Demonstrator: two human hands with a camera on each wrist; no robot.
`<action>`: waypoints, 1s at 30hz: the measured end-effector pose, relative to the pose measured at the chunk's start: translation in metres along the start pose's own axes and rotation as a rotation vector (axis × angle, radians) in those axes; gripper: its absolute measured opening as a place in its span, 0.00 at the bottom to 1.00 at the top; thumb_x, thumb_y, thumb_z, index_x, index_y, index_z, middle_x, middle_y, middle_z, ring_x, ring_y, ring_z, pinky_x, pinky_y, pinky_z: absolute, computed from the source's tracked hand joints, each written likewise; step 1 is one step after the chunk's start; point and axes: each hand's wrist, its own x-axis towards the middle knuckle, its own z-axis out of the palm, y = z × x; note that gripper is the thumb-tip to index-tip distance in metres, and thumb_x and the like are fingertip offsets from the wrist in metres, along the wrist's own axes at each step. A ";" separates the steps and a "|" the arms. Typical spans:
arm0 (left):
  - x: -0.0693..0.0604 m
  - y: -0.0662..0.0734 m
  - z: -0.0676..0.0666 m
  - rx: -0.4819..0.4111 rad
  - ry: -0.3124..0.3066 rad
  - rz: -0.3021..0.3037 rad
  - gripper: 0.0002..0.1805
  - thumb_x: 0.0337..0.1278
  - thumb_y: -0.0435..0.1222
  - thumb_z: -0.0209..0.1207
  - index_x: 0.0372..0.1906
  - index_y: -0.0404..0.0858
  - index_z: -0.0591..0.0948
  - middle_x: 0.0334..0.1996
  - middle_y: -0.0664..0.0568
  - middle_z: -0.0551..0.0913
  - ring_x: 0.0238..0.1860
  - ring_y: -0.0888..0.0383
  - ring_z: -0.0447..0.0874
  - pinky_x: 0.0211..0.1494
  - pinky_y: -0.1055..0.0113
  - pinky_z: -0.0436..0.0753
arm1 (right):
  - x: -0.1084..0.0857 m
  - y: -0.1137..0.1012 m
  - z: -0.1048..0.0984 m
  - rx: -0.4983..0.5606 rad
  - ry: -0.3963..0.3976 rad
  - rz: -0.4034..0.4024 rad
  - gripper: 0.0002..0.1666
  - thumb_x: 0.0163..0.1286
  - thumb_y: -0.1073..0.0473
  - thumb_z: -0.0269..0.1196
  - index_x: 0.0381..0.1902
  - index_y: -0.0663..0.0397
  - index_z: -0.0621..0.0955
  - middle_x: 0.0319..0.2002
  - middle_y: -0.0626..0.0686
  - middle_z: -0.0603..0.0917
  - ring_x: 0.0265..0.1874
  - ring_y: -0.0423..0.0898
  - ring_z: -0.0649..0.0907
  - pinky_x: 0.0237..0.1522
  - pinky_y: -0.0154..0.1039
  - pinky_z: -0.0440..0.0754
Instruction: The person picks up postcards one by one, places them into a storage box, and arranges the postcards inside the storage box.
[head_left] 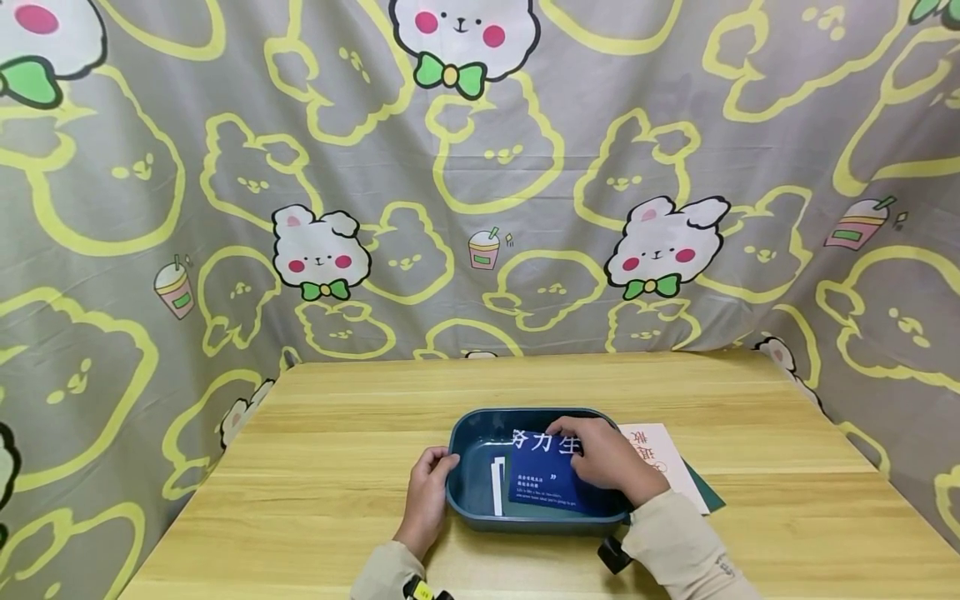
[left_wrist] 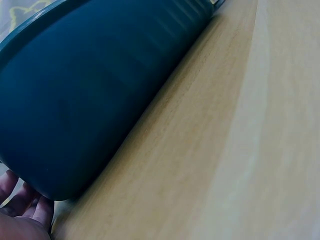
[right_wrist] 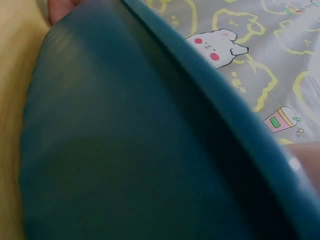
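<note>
A dark teal plastic basin (head_left: 540, 526) stands on the table in the head view. My left hand (head_left: 426, 498) grips its left end, thumb at the rim and fingers along the outside. In the left wrist view, those fingers (left_wrist: 42, 210) touch the basin's outer corner. Inside the basin, my right hand (head_left: 606, 457) holds a blue card (head_left: 543, 483) with white lettering by its upper right part; the palm hides some of the card. White strips (head_left: 498, 487) show in the basin left of the card. The basin's wall (right_wrist: 110, 135) fills most of the right wrist view.
Right of the basin, a white card with red characters (head_left: 670, 454) lies over a green sheet (head_left: 707, 490), partly covered by my right arm. The wooden table (head_left: 360, 417) meets a patterned curtain (head_left: 480, 292) at the back and sides.
</note>
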 end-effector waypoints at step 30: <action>0.000 0.000 0.000 0.000 0.007 0.002 0.11 0.65 0.33 0.53 0.44 0.27 0.75 0.40 0.48 0.73 0.44 0.55 0.70 0.46 0.70 0.73 | -0.003 -0.003 0.010 -0.284 -0.014 -0.036 0.27 0.49 0.69 0.72 0.47 0.39 0.85 0.45 0.46 0.85 0.49 0.51 0.80 0.49 0.53 0.70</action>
